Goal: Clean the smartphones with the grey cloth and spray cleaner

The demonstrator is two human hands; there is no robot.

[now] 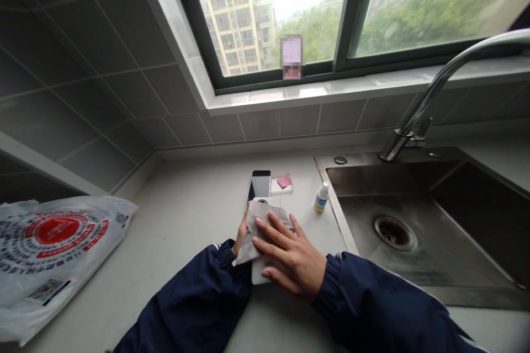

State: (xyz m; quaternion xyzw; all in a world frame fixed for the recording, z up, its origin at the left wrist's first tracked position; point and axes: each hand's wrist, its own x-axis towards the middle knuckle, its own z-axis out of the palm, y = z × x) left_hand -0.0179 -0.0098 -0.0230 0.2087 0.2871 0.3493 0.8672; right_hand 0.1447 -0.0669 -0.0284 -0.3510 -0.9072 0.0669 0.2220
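Navy sleeves (199,298), cloth (247,242), white counter (186,198), sink (356,218), window (351,16)

Right hand (295,256) observed spread on a grey cloth (260,215) over a white object (259,273), left hand (240,235) partly hidden at the cloth's left edge, phone (260,183), clear case (280,190) and upright bottle (322,197) on the counter (186,198) beyond.

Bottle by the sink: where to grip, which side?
Grip the bottle by its labelled body, below the narrower cap, probably from the near left, the right hand's side. It stands upright, so fingers should wrap around it; the sink lies close on its right.
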